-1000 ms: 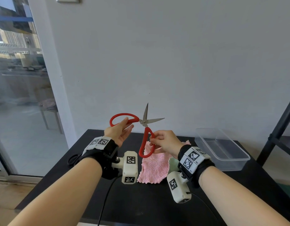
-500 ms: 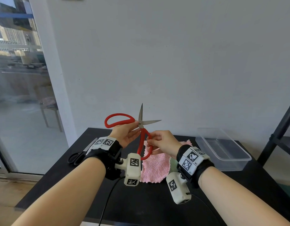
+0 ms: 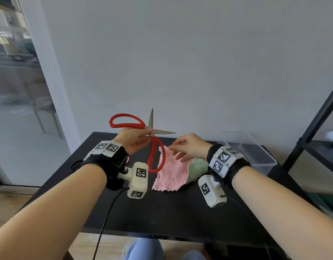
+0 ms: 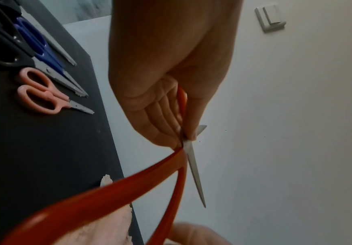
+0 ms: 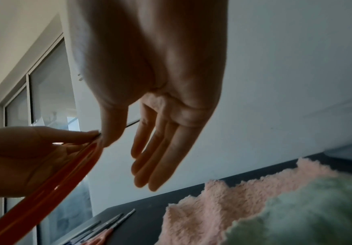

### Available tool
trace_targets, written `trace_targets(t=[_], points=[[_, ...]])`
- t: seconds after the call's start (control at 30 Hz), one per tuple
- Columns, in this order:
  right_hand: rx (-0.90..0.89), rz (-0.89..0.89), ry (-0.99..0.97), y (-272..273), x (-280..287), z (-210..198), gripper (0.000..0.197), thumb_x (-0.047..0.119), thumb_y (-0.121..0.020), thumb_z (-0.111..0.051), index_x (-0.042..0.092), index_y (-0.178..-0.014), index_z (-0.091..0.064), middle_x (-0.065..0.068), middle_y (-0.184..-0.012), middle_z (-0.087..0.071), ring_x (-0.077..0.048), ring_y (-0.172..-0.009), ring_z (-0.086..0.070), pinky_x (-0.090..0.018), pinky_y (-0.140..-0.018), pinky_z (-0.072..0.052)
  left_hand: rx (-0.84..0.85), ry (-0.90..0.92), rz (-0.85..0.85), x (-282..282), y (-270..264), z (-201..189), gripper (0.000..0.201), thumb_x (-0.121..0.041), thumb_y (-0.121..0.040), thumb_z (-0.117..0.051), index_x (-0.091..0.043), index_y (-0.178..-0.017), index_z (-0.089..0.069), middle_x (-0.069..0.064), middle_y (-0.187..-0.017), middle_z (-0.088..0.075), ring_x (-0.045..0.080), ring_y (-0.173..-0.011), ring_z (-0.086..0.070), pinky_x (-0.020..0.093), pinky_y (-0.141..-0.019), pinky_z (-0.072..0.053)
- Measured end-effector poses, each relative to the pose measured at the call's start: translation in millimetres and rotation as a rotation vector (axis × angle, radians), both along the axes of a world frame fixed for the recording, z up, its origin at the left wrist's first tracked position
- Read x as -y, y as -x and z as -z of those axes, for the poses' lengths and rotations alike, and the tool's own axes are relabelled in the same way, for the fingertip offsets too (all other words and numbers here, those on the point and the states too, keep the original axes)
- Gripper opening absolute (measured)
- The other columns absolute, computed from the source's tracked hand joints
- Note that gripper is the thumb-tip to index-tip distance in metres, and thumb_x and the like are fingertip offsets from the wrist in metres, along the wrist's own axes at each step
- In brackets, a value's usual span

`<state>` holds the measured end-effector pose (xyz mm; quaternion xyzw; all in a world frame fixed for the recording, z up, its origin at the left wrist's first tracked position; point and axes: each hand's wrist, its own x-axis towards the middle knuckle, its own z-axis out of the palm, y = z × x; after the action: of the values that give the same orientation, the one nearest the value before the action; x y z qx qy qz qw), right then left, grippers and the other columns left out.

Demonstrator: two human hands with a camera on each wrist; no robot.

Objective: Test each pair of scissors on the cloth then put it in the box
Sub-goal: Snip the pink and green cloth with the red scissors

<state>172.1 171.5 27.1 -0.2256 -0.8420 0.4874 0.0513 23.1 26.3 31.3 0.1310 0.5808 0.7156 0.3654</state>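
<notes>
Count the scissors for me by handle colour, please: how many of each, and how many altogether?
Red scissors, held in the left hand: 1
Pink scissors, on the table: 1
Blue scissors, on the table: 1
Black scissors, on the table: 1
Total: 4

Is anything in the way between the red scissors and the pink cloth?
Nothing visible is. The left hand pinches the red scissors near the pivot, blades apart, above the pink cloth. The open right hand hovers beside them over the cloth, not between.
</notes>
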Motion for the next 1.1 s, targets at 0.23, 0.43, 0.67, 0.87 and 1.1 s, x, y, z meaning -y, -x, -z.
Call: trace_targets(t=[0.23,0.43,0.67,0.87,1.1], points=[[0.182,0.008,-0.304,-9.1,-27.7,8.7,0.009,0.006,-0.086,-0.063,0.008,-0.094,-0.067,-0.004,-0.079,-0.063,-0.016,-0.072,-0.06,-0.026,-0.063,-0.054,-0.08,0.067,-0.042,16.0,16.2,-0.9,0.039,-0.004,-0.079,-0.073,0.001,-0.116,-0.062,0.013,-0.099,-0.073,0.022,-0.086,-0.071,0.024,-0.063,-0.057],[0.354,-0.014,-0.524,-10.1,-35.4,22.4,0.026,0.007,-0.086,-0.056,0.029,-0.077,-0.067,0.013,-0.081,-0.061,-0.015,-0.095,-0.062,-0.031,-0.091,-0.046,-0.103,0.153,0.022,20.5,15.5,-4.1,0.038,-0.004,-0.079,-0.073,0.001,-0.115,-0.063,0.014,-0.105,-0.072,0.02,-0.082,-0.07,0.023,-0.061,-0.058],[0.493,-0.019,-0.622,-11.3,-40.4,26.5,0.039,0.005,-0.089,-0.042,0.024,-0.113,-0.065,0.002,-0.12,-0.063,-0.023,-0.121,-0.052,-0.048,-0.113,-0.024,-0.123,0.194,0.118,13.9,6.4,4.8,0.036,-0.003,-0.08,-0.072,0.003,-0.114,-0.063,0.014,-0.096,-0.074,0.018,-0.075,-0.073,0.024,-0.06,-0.058],[0.615,0.027,-0.63,-14.8,-51.6,29.6,0.021,0.012,-0.097,-0.04,0.017,-0.104,-0.059,-0.008,-0.12,-0.054,-0.021,-0.116,-0.044,-0.038,-0.112,-0.028,-0.13,0.206,0.181,1.0,-1.3,11.4,0.034,-0.003,-0.08,-0.072,0.003,-0.112,-0.063,0.014,-0.098,-0.074,0.02,-0.081,-0.073,0.025,-0.064,-0.059],[0.61,0.036,-0.64,-21.7,-55.7,23.8,0.046,0.02,-0.097,-0.049,-0.001,-0.137,-0.042,-0.02,-0.147,-0.037,-0.031,-0.132,-0.037,-0.036,-0.108,-0.025,-0.147,0.228,0.236,-13.7,-12.7,13.1,0.032,-0.004,-0.08,-0.072,0.002,-0.11,-0.064,0.014,-0.1,-0.073,0.022,-0.086,-0.072,0.025,-0.063,-0.058]])
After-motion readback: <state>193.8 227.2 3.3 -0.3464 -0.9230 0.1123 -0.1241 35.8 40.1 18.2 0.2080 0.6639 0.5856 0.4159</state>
